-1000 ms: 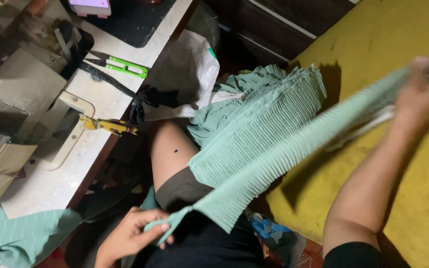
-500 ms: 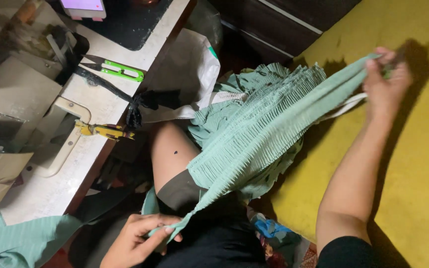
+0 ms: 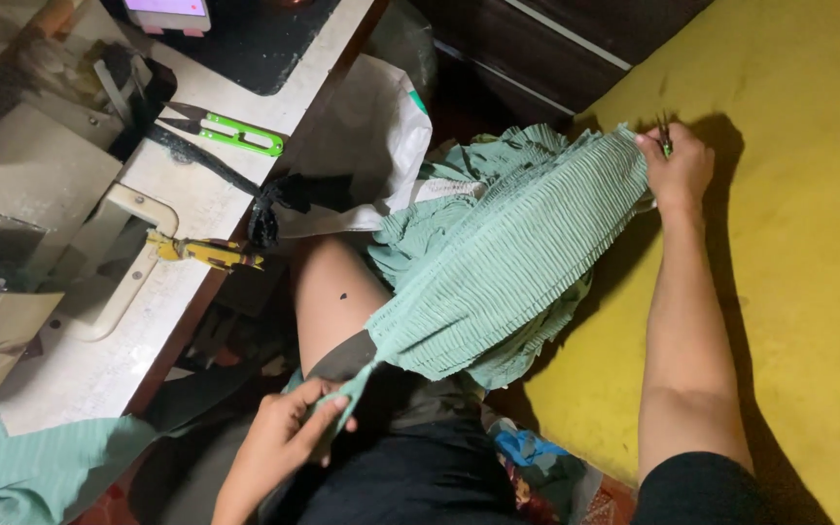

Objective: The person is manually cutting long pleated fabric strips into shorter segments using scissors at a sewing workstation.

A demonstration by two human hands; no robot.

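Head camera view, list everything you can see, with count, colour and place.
pleated fabric: one, pale green, stretched across the lap between both hands
thread snips: one, bright green handles, on the table top
sewing table: one, white, upper left
yellow-handled tool: one, at the table edge
phone: one, pale case with lit screen, at the top edge
white bag: one, beside the table
yellow surface: one, right side
green cloth: one piece, lower left corner
left hand: pinches the fabric's narrow end
right hand: grips the fabric's wide end, a small dark tool in its fingers
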